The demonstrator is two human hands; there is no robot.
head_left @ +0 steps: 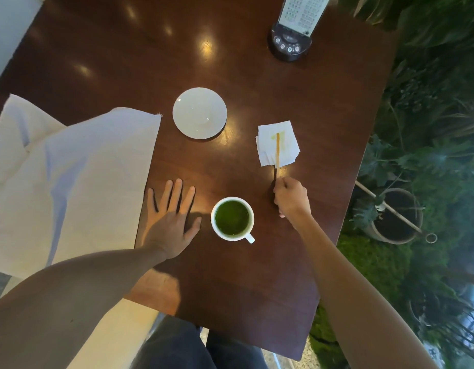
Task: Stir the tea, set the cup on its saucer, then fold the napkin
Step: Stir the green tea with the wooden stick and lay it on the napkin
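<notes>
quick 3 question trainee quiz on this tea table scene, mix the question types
1. True or false: the white ceramic cup of green tea stands on the round white saucer.
2. Which hand pinches the thin wooden stir stick: A left hand, B right hand?
3. Fill in: the stick's stained tip lies on the small white paper ____.

Key: 1 false, it stands on the dark wooden table; 2 B; 3 napkin.

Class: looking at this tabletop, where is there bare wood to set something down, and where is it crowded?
Free: the wide stretch beyond the saucer, left of the menu stand, and the near table edge below the cup. Crowded: the middle, where the left hand, cup, right hand with stirrer on paper napkin, and cloth napkin cluster.
</notes>
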